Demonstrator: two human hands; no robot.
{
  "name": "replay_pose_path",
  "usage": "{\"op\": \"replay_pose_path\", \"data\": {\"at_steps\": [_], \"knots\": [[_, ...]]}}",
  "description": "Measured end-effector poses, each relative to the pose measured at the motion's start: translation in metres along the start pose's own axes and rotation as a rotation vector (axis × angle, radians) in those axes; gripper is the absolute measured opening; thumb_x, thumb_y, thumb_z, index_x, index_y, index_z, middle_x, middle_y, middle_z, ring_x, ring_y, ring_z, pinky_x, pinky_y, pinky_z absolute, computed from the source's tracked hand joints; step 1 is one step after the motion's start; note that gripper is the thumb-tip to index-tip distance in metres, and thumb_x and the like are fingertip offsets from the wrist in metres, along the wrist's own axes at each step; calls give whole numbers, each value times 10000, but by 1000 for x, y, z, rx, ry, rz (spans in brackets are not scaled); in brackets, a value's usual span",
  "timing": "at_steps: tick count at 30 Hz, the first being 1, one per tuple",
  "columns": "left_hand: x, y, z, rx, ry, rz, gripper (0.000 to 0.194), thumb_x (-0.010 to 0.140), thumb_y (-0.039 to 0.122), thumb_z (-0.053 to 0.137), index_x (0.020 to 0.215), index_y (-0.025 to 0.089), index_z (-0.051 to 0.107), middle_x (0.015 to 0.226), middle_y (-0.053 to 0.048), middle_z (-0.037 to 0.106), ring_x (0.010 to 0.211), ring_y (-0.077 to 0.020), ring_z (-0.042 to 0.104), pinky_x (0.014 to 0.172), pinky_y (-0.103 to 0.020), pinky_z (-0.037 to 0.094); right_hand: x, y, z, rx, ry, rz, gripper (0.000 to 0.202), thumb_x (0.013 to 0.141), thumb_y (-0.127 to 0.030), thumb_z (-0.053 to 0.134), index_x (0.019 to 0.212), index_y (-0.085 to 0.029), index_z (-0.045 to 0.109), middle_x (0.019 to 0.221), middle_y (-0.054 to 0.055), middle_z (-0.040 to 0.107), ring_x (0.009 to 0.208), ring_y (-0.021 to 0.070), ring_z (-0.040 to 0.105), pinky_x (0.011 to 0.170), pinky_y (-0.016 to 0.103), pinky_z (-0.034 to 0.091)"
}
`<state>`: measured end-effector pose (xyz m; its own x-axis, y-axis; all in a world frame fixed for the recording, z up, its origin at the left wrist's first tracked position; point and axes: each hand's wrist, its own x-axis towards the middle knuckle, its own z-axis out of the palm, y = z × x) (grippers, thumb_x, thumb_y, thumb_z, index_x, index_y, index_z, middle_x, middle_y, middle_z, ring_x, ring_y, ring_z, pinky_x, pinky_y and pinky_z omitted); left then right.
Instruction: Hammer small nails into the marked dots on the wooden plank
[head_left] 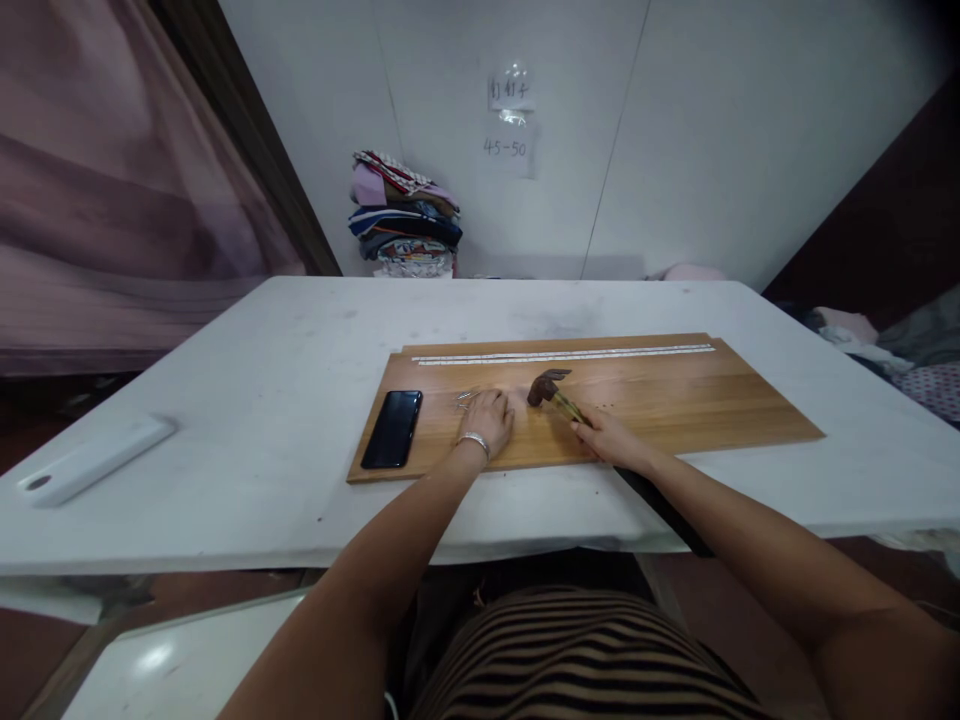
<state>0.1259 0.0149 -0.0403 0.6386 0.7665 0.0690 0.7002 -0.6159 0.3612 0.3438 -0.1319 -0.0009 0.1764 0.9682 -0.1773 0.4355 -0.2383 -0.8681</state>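
Note:
A wooden board (660,400) lies on the white table. My left hand (489,420), with a silver bracelet at the wrist, rests palm down on the board with its fingers laid out. Just left of its fingertips are several thin nails (465,397). My right hand (600,437) is wrapped round the handle of a claw hammer (546,388). The rusty hammer head is over the middle of the board, a little right of my left hand; whether it touches the wood I cannot tell. The dark handle end sticks out below my right forearm.
A black phone (392,430) lies on the board's left end. Two white strips (562,356) run along its far side. A white long-handled object (97,462) is on the table (247,400) at left. Folded clothes (405,215) are stacked by the wall, below paper signs (511,120).

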Motion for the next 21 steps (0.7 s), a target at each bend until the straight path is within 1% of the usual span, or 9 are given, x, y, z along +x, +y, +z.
{"op": "replay_pose_path", "data": {"at_steps": [4,8,12,14,17,21], "knots": [[1,-2,1,-4,12,-2,332,1082,251,536,1285,153,781,1469,-191,720,1409,-321,632,1272,-459,463,-3,-4,0,2,8,-25,296,922,-306,640,1202,-245,714,704,-37,578,591,168,521,576,291,449],[2,-3,3,-3,18,2,324,1080,241,543,1276,155,787,1471,-187,722,1411,-321,632,1285,-463,452,-4,-7,1,-31,27,-11,356,932,-286,617,1268,-234,724,717,-28,591,616,181,543,617,311,495],[3,-5,5,3,23,9,303,1079,244,558,1256,157,788,1430,-183,736,1380,-318,649,1260,-464,475,-1,-6,3,-56,1,9,261,941,-278,597,1163,-227,725,715,-24,590,630,179,549,629,303,498],[3,-5,5,21,27,14,294,1083,246,550,1234,164,790,1414,-177,741,1364,-315,653,1247,-462,487,0,-6,3,-69,-11,15,251,949,-276,588,1155,-220,719,720,-25,592,634,174,549,628,294,487],[3,-5,5,47,35,21,289,1087,247,543,1212,165,790,1397,-176,741,1346,-314,656,1243,-457,490,0,-8,2,-91,-11,18,333,972,-268,562,1259,-202,716,740,-23,603,645,173,556,653,298,496],[3,-3,3,63,16,16,295,1087,239,541,1206,141,793,1380,-184,740,1346,-315,656,1238,-436,493,-1,-11,0,-99,5,15,456,989,-259,543,1416,-184,683,764,-15,617,653,177,559,686,314,513]]}}
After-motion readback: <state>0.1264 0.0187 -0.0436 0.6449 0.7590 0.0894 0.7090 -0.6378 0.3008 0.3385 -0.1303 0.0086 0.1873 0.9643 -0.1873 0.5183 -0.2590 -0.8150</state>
